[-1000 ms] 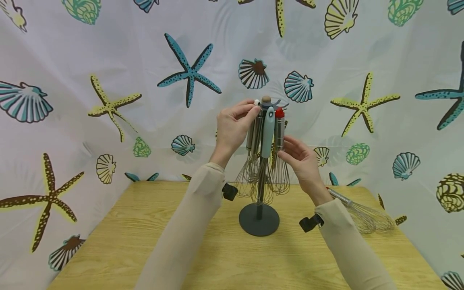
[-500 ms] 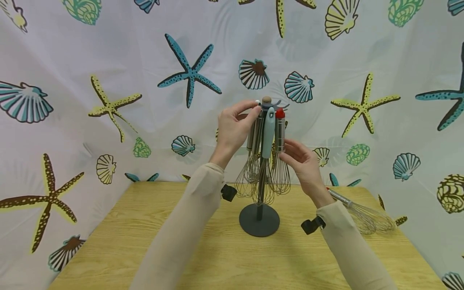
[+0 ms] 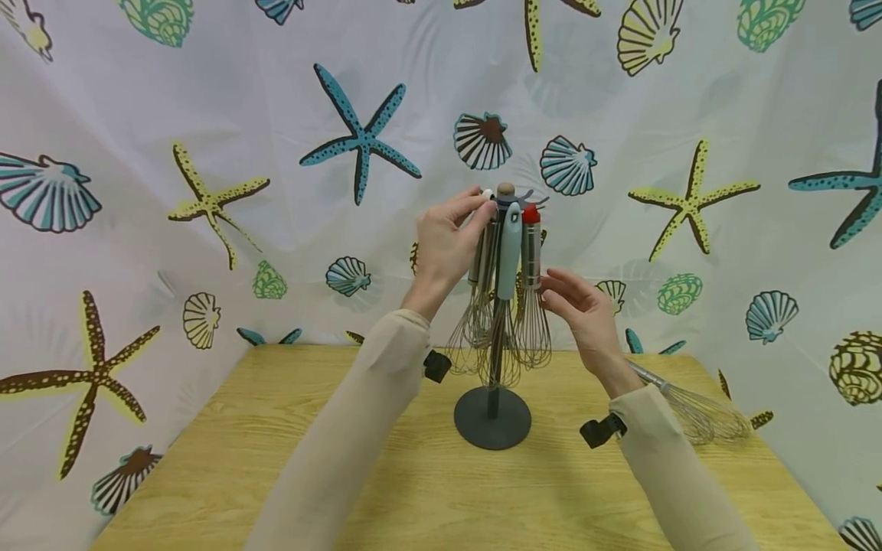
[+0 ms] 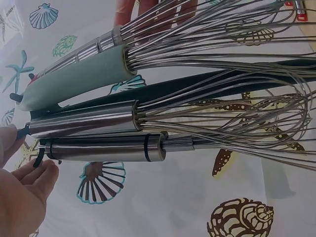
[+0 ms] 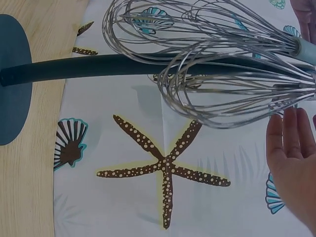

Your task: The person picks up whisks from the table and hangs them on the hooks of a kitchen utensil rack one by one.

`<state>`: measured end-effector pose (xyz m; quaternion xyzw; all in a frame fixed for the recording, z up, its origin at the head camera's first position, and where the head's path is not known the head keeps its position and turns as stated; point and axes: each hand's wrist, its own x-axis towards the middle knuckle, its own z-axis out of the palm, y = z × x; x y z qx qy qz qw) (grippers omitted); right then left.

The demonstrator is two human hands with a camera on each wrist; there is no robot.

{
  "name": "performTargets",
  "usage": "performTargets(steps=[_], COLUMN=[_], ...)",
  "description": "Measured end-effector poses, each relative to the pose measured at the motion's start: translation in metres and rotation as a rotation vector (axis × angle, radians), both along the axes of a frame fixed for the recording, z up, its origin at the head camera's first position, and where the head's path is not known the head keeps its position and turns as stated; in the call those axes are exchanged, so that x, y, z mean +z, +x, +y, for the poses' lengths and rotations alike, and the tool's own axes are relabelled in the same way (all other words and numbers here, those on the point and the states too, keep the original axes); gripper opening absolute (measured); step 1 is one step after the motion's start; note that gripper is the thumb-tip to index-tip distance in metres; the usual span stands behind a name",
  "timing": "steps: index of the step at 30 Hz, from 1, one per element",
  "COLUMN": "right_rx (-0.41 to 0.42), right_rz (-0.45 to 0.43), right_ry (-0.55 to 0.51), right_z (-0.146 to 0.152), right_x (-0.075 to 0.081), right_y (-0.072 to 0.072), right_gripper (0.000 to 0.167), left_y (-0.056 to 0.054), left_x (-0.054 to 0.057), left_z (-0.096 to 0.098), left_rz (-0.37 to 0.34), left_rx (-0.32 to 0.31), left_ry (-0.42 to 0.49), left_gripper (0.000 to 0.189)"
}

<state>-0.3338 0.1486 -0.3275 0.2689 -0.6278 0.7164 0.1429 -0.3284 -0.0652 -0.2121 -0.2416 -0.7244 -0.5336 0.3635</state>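
Note:
A dark whisk stand [image 3: 492, 432] with a round base stands upright, several whisks hanging from its hooks. My left hand [image 3: 444, 241] pinches at the hooks on the stand's upper left, thumb and fingers by a hook tip [image 4: 38, 159]. Below those fingers hang two steel-handled whisks [image 4: 84, 120]. In front is a whisk with a pale green handle [image 3: 510, 252]. To its right hangs a steel whisk with a red end [image 3: 531, 249]. My right hand [image 3: 586, 317] is beside that whisk's lower handle, fingers loosely extended and holding nothing.
Another whisk [image 3: 696, 413] lies on the wooden table [image 3: 310, 459] at the right, partly behind the right forearm. A white curtain [image 3: 276, 252] printed with shells and starfish surrounds the table's back and sides.
My right hand has moved slightly right and down, away from the red-ended whisk's handle. The left hand stays at the stand's hooks, and the whisks hang almost as before.

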Motion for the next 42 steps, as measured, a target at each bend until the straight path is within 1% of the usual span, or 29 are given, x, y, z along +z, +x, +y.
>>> performTargets(steps=[7,11,13,19,27,30,33,37,42], right_rx=[-0.002,0.006,0.008,-0.002,-0.045,-0.073,-0.085,-0.070,-0.073], right_rz=[0.013,0.004,-0.001,-0.024,-0.089,-0.117,-0.146,-0.199,-0.273], right_ry=[0.014,0.005,-0.002,-0.015,0.005,0.051,0.127,0.250,0.385], right_z=[0.011,0.020,0.024,0.036,0.056,0.065,0.075,0.089,0.105], right_x=[-0.006,-0.012,-0.014,-0.024,-0.042,-0.049,-0.056,-0.066,-0.080], right_y=[-0.004,-0.006,-0.008,-0.013,-0.019,-0.022,-0.023,-0.027,-0.036], right_gripper=[0.038,0.041,0.040,0.029,0.028,0.034,0.041,0.043,0.048], left_y=[-0.002,-0.004,-0.005,-0.006,-0.011,-0.012,-0.013,-0.014,-0.014], left_x=[-0.001,-0.001,0.000,0.001,-0.001,-0.002,-0.002,-0.001,0.000], left_z=[-0.001,-0.004,-0.005,-0.008,-0.012,-0.014,-0.015,-0.017,-0.018], left_rz=[-0.002,-0.020,-0.031,-0.035,-0.043,-0.049,-0.057,-0.068,-0.071], left_rx=[-0.020,-0.024,-0.025,-0.052,-0.105,-0.127,-0.146,-0.167,-0.182], left_ry=[0.039,0.032,0.023,0.009,0.005,-0.001,-0.005,-0.009,-0.008], left_gripper=[0.022,0.022,0.022,0.021,0.021,0.021,0.021,0.022,0.022])
